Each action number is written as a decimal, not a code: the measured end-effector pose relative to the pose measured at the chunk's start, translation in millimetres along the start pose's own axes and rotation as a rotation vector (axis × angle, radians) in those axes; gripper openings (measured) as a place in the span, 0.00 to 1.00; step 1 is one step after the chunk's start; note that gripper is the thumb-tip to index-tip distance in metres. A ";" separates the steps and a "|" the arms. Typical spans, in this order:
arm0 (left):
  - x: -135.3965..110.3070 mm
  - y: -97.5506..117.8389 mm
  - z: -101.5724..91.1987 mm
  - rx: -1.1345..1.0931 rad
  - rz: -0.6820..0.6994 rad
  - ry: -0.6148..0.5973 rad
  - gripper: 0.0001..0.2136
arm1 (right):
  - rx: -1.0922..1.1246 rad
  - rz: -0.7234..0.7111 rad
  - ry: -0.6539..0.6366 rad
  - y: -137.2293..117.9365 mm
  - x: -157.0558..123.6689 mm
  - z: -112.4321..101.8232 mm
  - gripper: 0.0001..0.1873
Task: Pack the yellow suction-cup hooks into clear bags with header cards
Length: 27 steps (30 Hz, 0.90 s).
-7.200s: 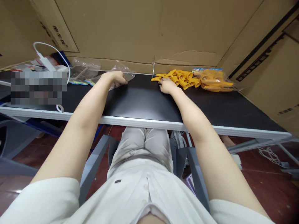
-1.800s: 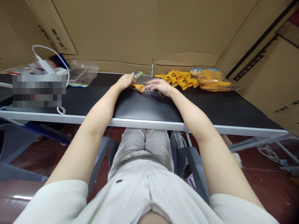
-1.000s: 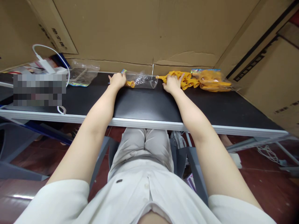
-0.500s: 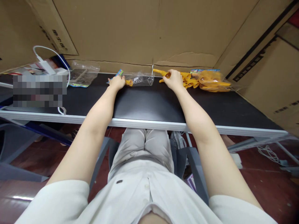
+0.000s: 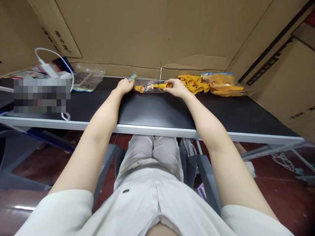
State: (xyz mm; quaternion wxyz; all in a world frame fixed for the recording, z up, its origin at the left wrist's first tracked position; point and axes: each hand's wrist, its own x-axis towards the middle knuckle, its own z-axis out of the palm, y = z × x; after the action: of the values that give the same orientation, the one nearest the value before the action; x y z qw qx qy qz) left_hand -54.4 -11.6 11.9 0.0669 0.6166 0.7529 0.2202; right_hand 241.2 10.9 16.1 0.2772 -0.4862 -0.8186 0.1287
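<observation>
My left hand point(image 5: 125, 87) is closed on the header end of a clear plastic bag point(image 5: 155, 89), whose colourful card point(image 5: 133, 76) sticks out above the fingers. Right beside those fingers a yellow trumpet-shaped piece point(image 5: 140, 88) lies at the bag, its flared end facing right. My right hand point(image 5: 179, 88) pinches another yellow trumpet-shaped piece point(image 5: 160, 86) by its flared end, the thin end pointing left over the bag. Whether that thin end is inside the bag I cannot tell. Just right of this hand lies a pile of similar yellow pieces point(image 5: 197, 86).
A filled clear bag of yellow pieces point(image 5: 225, 87) lies at the right. Toward the left are another clear bag point(image 5: 88, 80), a white plug with a cable point(image 5: 50, 70) and a blurred-out patch. Cardboard point(image 5: 157, 36) walls the back of the black table point(image 5: 157, 111).
My right hand has moved left from the pile with a yellow trumpet-shaped piece, bringing it over the bag. My left hand and the piece beside it have shifted slightly right.
</observation>
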 end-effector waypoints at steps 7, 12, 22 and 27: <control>-6.2 11.3 -4.0 -0.111 0.116 -0.072 0.29 | 0.025 -0.027 -0.036 -0.7 2.1 11.4 0.27; -19.5 24.7 -11.7 -0.134 0.141 -0.119 0.28 | -0.017 -0.034 -0.051 -11.3 -1.5 15.6 0.24; -28.0 36.5 -15.2 -0.076 0.167 -0.132 0.27 | -0.034 -0.038 -0.007 -30.2 -5.1 22.4 0.23; -27.2 35.3 -14.8 -0.045 0.190 -0.139 0.28 | 0.017 0.028 0.019 -27.9 -1.7 28.1 0.24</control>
State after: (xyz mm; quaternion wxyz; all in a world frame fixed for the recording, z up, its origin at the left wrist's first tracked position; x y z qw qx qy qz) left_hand -21.9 -36.3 35.1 0.1115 0.6972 0.6796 0.1993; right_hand 205.4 -2.7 6.0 0.2874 -0.4964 -0.8080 0.1349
